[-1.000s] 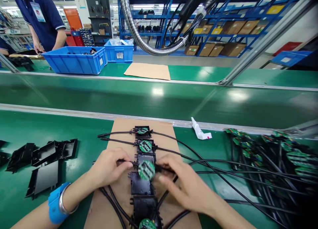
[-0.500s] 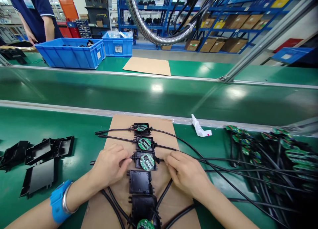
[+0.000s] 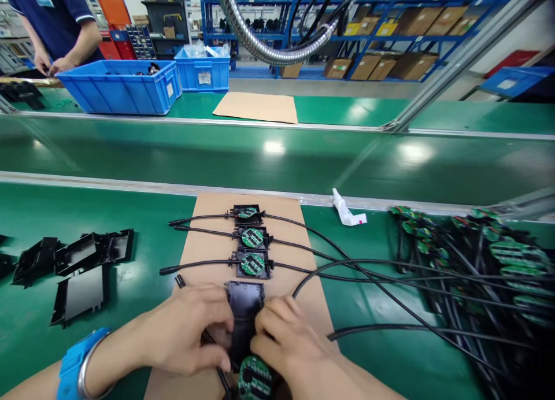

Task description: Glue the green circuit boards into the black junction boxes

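Note:
On a brown cardboard sheet [image 3: 203, 252] lie three black housings, each with a round green circuit board [image 3: 252, 264] inside and black cables running out both sides. Below them sits an empty black housing [image 3: 245, 299]. My left hand [image 3: 186, 333] and my right hand [image 3: 288, 345] are closed together just below it, pinching the black cables of another round green circuit board [image 3: 255, 378] near the bottom edge. A blue band sits on my left wrist [image 3: 71, 362].
Black plastic covers [image 3: 80, 267] lie at the left. A heap of cabled green boards [image 3: 485, 261] fills the right. A white scrap [image 3: 347, 215] lies by the conveyor rail. Across the belt stand blue bins [image 3: 117, 88], a cardboard sheet [image 3: 258, 107] and a person in dark blue [image 3: 52, 18].
Both hands left the third housing, its board now seated, and moved down toward me. They now grip the cables of the green board at the bottom edge.

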{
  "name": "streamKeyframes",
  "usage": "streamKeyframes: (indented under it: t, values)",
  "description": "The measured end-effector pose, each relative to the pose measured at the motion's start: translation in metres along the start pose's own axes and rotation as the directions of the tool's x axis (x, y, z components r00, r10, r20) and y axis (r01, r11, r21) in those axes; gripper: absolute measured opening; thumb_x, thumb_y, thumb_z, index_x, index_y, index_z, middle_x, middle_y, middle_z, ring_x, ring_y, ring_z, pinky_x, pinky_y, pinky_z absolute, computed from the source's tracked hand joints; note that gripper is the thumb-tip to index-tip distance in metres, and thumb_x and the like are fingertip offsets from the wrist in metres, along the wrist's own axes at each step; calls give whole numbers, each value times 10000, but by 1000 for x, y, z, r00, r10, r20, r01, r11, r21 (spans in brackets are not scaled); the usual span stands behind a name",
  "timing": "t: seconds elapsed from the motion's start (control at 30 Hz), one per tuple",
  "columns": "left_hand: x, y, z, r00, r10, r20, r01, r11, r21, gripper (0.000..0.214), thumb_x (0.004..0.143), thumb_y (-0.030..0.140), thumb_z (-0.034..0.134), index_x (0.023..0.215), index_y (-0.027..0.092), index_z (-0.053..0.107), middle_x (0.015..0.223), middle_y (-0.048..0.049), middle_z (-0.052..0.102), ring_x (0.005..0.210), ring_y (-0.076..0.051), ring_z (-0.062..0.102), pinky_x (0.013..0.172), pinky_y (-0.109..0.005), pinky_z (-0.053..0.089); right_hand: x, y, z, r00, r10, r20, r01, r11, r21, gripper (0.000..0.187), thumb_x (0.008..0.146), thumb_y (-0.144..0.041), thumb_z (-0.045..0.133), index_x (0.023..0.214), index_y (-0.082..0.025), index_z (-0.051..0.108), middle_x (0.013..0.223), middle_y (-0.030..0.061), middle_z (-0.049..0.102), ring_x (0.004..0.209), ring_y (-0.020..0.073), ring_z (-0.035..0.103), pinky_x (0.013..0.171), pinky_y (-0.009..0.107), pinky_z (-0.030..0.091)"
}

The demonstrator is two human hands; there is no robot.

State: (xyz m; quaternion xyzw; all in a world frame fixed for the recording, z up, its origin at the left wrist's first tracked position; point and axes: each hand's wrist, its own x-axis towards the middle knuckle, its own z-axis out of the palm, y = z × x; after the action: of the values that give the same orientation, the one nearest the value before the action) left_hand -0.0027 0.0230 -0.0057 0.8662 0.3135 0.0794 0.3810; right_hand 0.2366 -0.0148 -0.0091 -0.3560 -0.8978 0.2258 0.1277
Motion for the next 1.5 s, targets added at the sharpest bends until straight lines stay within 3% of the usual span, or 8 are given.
streamKeyframes:
  t: [0.27, 0.5, 0.73, 0.9, 1.07, 1.17, 1.27, 1.5]
  values:
    - [-6, -10, 16, 997, 52, 53, -50, 998, -30, 82, 858, 143, 630, 864, 224, 616, 872, 20, 653, 877, -153, 572, 800, -248, 414, -7, -3, 27, 994, -86, -62, 85, 996, -29, 167, 683, -195, 641, 647, -187, 478, 807, 1, 458, 787, 168, 403, 712, 339, 309]
    - [-9, -15, 12, 951, -16, -310, 19, 1000, 8, 99, 933, 193, 468, 914, 200, 565, 850, -20, 599, 774, -148, 559, 670, -246, 422, -10, 27, -16, 992, 103, -78, -88, 981, 171, 202, 876, -324, 536, 1024, -192, 499, 992, 87, 570, 905, 209, 525, 769, 333, 451]
    - [-9, -25, 18, 920, -4, -392, 99, 970, 221, 142, 932, 200, 431, 835, 190, 535, 764, -25, 551, 692, -164, 501, 605, -275, 382, -6, 55, 4, 984, 79, -159, -82, 997, -11, 122, 947, -215, 448, 970, -188, 564, 897, 59, 618, 836, 189, 564, 737, 319, 453]
    - [-8, -28, 14, 955, -43, -293, 136, 943, 304, 159, 899, 171, 433, 748, 185, 481, 766, -38, 542, 720, -190, 478, 641, -315, 390, 0, 56, 12, 977, 66, -201, -86, 992, -91, 123, 939, -242, 499, 892, -184, 597, 851, 56, 613, 813, 194, 540, 729, 331, 427]
    - [-10, -16, 6, 939, -11, -343, 111, 956, 273, 94, 885, 171, 461, 866, 191, 552, 855, -55, 568, 806, -209, 496, 721, -351, 397, -6, 44, -5, 977, 57, -206, -85, 988, -131, 102, 911, -239, 523, 870, -191, 604, 845, 65, 595, 816, 206, 515, 725, 348, 412]
    - [-18, -4, 5, 996, 61, -69, -47, 980, 194, 67, 830, 228, 579, 895, 220, 563, 879, -26, 577, 814, -202, 514, 722, -331, 405, -21, 26, -14, 999, 36, -12, -36, 998, -45, 45, 852, -208, 555, 817, -210, 582, 826, 57, 565, 801, 208, 504, 698, 339, 428]
    - [-26, 3, 8, 989, 56, 134, -88, 964, 251, 69, 828, 206, 593, 873, 220, 542, 886, -16, 581, 842, -212, 521, 758, -336, 404, -39, 14, -15, 995, 32, 93, -31, 999, -5, 123, 826, -117, 509, 810, -221, 573, 821, 49, 562, 795, 207, 515, 692, 336, 449]
    - [-27, 3, 9, 999, 46, 28, -51, 973, 223, 126, 934, 175, 410, 940, 217, 529, 908, -26, 568, 813, -195, 521, 714, -310, 397, -69, 21, -15, 993, 118, 9, -116, 989, -93, 138, 908, -131, 423, 862, -213, 525, 817, 52, 550, 775, 195, 530, 749, 336, 477]
